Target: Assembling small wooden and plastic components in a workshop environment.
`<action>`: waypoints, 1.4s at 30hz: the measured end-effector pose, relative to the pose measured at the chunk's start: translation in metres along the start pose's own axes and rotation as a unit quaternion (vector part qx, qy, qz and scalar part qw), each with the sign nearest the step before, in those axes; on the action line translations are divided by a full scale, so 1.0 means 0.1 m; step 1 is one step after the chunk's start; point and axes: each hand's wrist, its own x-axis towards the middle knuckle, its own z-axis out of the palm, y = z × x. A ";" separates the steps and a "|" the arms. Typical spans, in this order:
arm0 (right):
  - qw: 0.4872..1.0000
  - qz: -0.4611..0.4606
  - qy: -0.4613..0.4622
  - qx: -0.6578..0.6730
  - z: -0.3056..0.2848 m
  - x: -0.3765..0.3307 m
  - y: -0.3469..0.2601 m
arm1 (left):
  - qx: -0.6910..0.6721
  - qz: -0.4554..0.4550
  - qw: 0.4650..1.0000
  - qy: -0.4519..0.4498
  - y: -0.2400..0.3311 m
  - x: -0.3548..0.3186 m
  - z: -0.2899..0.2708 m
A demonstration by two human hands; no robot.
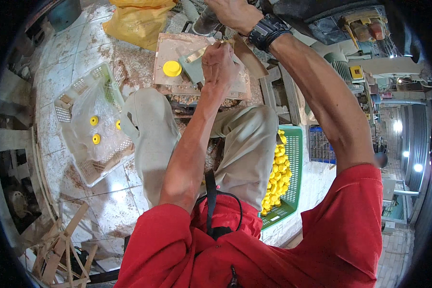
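Resting on a pinkish work plate, the left hand is closed over a grey-green fixture; a thin brass-coloured strip is pinned under its fingers. One yellow cap is seated on the plate, just beside the fixture and left of the hand. The right hand, with a black watch at the wrist, is closed around a dark machine handle above the plate.

The view of the plate's right edge is blocked by the left hand and by the right forearm, which crosses in front of the machine. The knees, in grey trousers, stand between the plate and the floor containers.

Two containers are noted. A white basket, lined with clear plastic film, is placed on the tiled floor to the left; three yellow caps are seen in it, well apart from each other. A green basket is placed to the right of the right knee and is filled with many yellow caps, partly hidden by the trouser leg. A yellow sack lies beyond the plate.
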 end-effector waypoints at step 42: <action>0.967 0.006 -0.114 0.228 -0.42 -0.24 0.01 | -0.688 -0.330 0.644 0.045 -0.24 0.18 0.10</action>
